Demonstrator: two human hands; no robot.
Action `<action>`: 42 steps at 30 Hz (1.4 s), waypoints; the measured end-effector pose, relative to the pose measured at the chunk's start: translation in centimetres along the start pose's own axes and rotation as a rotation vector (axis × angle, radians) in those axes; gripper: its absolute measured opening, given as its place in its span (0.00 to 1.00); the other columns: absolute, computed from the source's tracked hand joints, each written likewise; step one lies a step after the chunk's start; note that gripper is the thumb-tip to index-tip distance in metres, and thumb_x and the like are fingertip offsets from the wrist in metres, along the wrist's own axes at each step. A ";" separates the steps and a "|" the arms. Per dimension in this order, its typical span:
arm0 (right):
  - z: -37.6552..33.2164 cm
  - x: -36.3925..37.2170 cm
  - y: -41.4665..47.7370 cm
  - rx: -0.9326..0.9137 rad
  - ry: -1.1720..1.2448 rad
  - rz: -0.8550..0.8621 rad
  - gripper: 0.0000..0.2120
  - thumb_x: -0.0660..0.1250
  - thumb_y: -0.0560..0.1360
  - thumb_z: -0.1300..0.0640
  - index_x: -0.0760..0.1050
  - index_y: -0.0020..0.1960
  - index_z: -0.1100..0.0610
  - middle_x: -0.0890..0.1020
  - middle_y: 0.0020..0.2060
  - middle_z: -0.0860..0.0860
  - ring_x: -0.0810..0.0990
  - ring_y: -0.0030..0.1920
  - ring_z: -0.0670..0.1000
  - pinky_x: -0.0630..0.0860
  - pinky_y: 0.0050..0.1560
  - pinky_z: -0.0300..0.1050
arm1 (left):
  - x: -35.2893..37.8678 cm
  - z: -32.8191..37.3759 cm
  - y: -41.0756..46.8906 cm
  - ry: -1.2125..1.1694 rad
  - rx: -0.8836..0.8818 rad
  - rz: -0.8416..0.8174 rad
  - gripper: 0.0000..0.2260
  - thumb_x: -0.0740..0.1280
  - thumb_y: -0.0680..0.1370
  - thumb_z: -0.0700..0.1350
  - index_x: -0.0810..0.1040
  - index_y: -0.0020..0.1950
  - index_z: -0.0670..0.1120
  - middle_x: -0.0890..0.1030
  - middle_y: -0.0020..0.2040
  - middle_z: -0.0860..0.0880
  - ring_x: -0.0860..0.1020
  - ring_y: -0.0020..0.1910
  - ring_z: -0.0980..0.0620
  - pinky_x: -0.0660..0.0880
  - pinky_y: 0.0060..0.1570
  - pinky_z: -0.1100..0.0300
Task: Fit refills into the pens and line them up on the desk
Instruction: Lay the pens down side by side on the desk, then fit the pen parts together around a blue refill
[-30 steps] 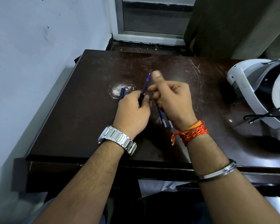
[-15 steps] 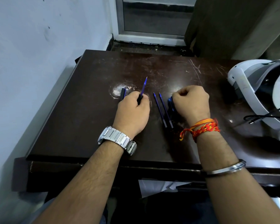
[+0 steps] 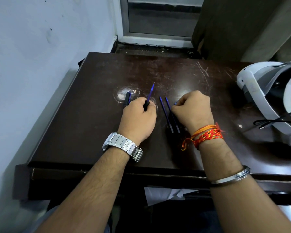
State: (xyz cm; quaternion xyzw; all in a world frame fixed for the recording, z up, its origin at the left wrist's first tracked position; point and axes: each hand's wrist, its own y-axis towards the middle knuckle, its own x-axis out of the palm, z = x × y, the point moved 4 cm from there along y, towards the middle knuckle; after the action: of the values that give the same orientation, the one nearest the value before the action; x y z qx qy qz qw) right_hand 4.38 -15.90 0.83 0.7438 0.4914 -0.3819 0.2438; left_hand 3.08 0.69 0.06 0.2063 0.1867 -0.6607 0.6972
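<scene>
My left hand (image 3: 139,118) rests on the dark desk (image 3: 84,125) and is shut on a pen barrel with a blue refill (image 3: 150,92) sticking out of it, tip pointing away. A black and blue pen cap (image 3: 127,98) lies just left of that hand. Two loose blue refills (image 3: 169,115) lie side by side between my hands. My right hand (image 3: 193,110) is fisted on the desk right of them, fingers curled over a small blue part (image 3: 175,103) that is mostly hidden.
A white headset (image 3: 265,101) with a black cable (image 3: 269,123) takes up the desk's right side. A pale wall runs along the left, a window frame stands beyond the far edge. Bare desk surface lies at the back and front left.
My right hand left the refill tip held by my left hand, dropped to the desk right of the two loose refills and curled into a fist. The left hand stayed put.
</scene>
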 end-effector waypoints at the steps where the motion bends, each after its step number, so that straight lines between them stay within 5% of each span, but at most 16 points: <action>1: 0.0 -0.1 0.0 -0.003 0.009 0.016 0.02 0.71 0.69 0.57 0.82 0.40 0.56 0.83 0.45 0.58 0.83 0.46 0.57 0.82 0.50 0.52 | 0.0 0.0 0.0 -0.002 -0.002 0.003 0.15 0.62 0.79 0.48 0.74 0.38 0.40 0.69 0.24 0.53 0.67 0.23 0.55 0.63 0.23 0.67; 3: 0.2 -0.2 0.0 0.014 0.001 0.026 0.05 0.71 0.69 0.57 0.82 0.42 0.57 0.83 0.46 0.58 0.83 0.47 0.58 0.82 0.50 0.53 | -0.1 0.2 -0.1 -0.009 -0.004 0.002 0.14 0.62 0.79 0.48 0.75 0.39 0.40 0.70 0.25 0.51 0.70 0.24 0.53 0.67 0.25 0.66; 7: 0.5 0.1 0.2 0.048 -0.063 -0.018 0.11 0.72 0.69 0.55 0.80 0.49 0.60 0.82 0.49 0.59 0.82 0.48 0.58 0.82 0.51 0.52 | -0.1 0.5 -0.1 -0.023 -0.012 -0.011 0.14 0.61 0.79 0.48 0.76 0.40 0.39 0.78 0.32 0.38 0.80 0.33 0.40 0.78 0.38 0.48; 15: 0.1 0.3 -0.1 -0.020 -0.108 0.023 0.12 0.72 0.70 0.53 0.78 0.43 0.62 0.81 0.42 0.60 0.82 0.42 0.60 0.82 0.44 0.50 | 0.1 0.1 -0.2 -0.034 -0.029 -0.035 0.11 0.64 0.78 0.49 0.80 0.41 0.43 0.76 0.29 0.46 0.82 0.33 0.42 0.80 0.38 0.48; 19: -0.8 -0.6 -0.7 -0.102 0.076 0.213 0.15 0.68 0.68 0.48 0.77 0.28 0.57 0.78 0.24 0.49 0.79 0.30 0.50 0.78 0.35 0.43 | 0.5 0.0 -0.4 -0.015 0.008 -0.096 0.06 0.72 0.73 0.49 0.83 0.45 0.47 0.82 0.34 0.48 0.80 0.32 0.50 0.80 0.39 0.56; 22: -1.2 -1.1 -0.8 -0.064 0.415 0.244 0.13 0.67 0.67 0.47 0.77 0.27 0.53 0.76 0.19 0.44 0.75 0.25 0.42 0.71 0.30 0.36 | 1.0 0.0 -0.6 -0.015 0.021 -0.180 0.07 0.75 0.71 0.47 0.83 0.48 0.49 0.83 0.35 0.53 0.82 0.31 0.58 0.75 0.33 0.69; 24: -1.2 -1.0 -0.8 0.004 0.691 0.186 0.11 0.69 0.70 0.51 0.80 0.31 0.54 0.76 0.21 0.46 0.74 0.22 0.44 0.72 0.28 0.39 | 1.3 0.0 -0.7 -0.032 0.021 -0.222 0.09 0.76 0.70 0.46 0.83 0.49 0.49 0.82 0.35 0.54 0.80 0.28 0.62 0.72 0.31 0.74; 28: -1.5 -0.5 -0.7 0.053 0.980 0.055 0.07 0.71 0.75 0.57 0.81 0.39 0.59 0.81 0.30 0.52 0.71 0.21 0.44 0.67 0.23 0.34 | 1.3 0.2 -0.9 -0.065 0.024 -0.252 0.09 0.76 0.71 0.44 0.84 0.50 0.48 0.83 0.38 0.52 0.83 0.30 0.58 0.75 0.34 0.66; 42: -1.9 0.8 -1.0 0.083 1.021 -0.107 0.09 0.70 0.76 0.57 0.80 0.37 0.56 0.85 0.37 0.52 0.70 0.22 0.45 0.66 0.21 0.35 | 0.5 0.7 -0.9 -0.039 0.053 -0.164 0.07 0.75 0.70 0.47 0.85 0.47 0.50 0.84 0.36 0.53 0.82 0.32 0.57 0.78 0.37 0.62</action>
State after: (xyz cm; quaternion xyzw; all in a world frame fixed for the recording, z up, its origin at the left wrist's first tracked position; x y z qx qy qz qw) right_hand 4.32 -13.66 1.30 0.8183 0.5697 -0.0013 -0.0765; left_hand 2.20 -0.18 0.33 0.1959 0.1718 -0.7240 0.6387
